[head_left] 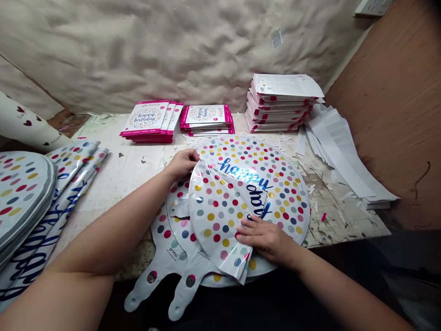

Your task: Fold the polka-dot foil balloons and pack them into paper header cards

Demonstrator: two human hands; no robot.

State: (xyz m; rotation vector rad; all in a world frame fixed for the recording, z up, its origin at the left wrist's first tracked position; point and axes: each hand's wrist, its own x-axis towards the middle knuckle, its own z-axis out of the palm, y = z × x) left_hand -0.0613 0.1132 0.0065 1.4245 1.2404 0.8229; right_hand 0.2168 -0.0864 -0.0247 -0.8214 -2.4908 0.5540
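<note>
Balloons (292,193), flat and printed with coloured dots, lie in a pile on the worktop (138,161), two tails (155,276) reaching past its front edge. On top, a partly folded balloon (213,207) lies between the hands. The fingers of the left hand (184,164) pinch its upper edge; those of the right hand (267,239) lie flat and close together on its lower right part, near the blue lettering. Behind the pile stand pink-edged packets (148,117) and, to their right, a lower stack of packets (206,115). Further right are a tall stack of cards (284,101) and loose white paper strips (344,147). More dotted balloons (20,184) are stacked at the far left, beside rolled or folded ones (65,197).
</note>
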